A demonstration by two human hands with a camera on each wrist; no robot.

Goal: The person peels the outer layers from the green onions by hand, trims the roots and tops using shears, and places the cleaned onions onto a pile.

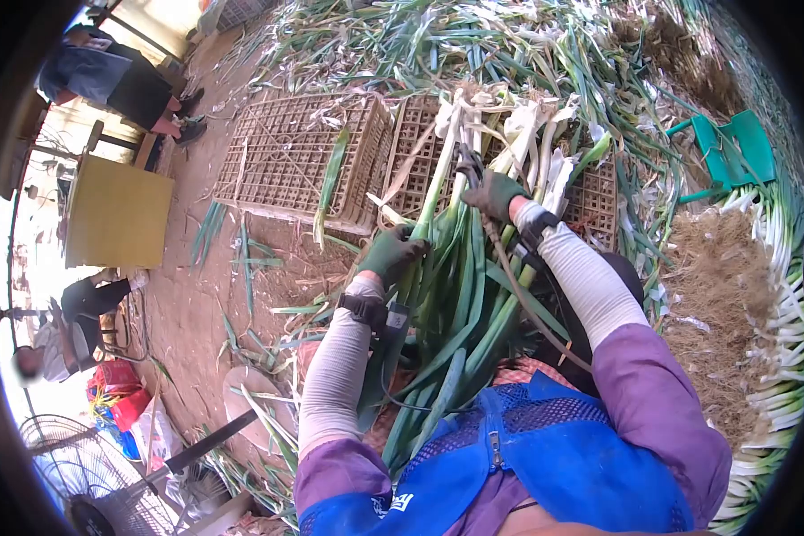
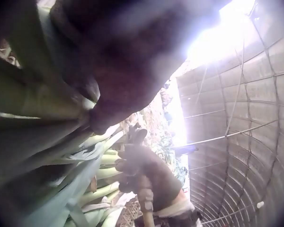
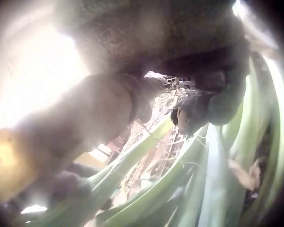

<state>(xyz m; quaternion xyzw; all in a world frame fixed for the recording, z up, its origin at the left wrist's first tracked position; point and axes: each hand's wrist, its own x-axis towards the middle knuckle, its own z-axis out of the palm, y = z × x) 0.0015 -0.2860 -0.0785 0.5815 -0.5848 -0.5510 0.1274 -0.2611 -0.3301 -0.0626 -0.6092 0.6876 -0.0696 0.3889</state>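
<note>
Several leeks (image 1: 460,259) lie across the person's lap, with white stems pointing away over a crate and green leaves towards the body. The gloved left hand (image 1: 391,255) grips a leek's green part, fingers curled round it. In the gloved right hand (image 1: 496,194) is a dark hose-fed nozzle (image 1: 466,161), aimed at the white stems. Its brown hose (image 1: 529,308) runs back towards the lap. In the left wrist view the right hand (image 2: 149,175) is wrapped round the tool beside the stems. Glare and the hand's dark bulk hide much in the right wrist view.
An upturned plastic crate (image 1: 295,152) stands ahead on the left. Leaf trimmings (image 1: 402,45) heap up beyond. A green plastic stool (image 1: 750,147) and stacked leeks (image 1: 782,393) are on the right. A fan (image 1: 98,482) and a seated person (image 1: 76,330) are left.
</note>
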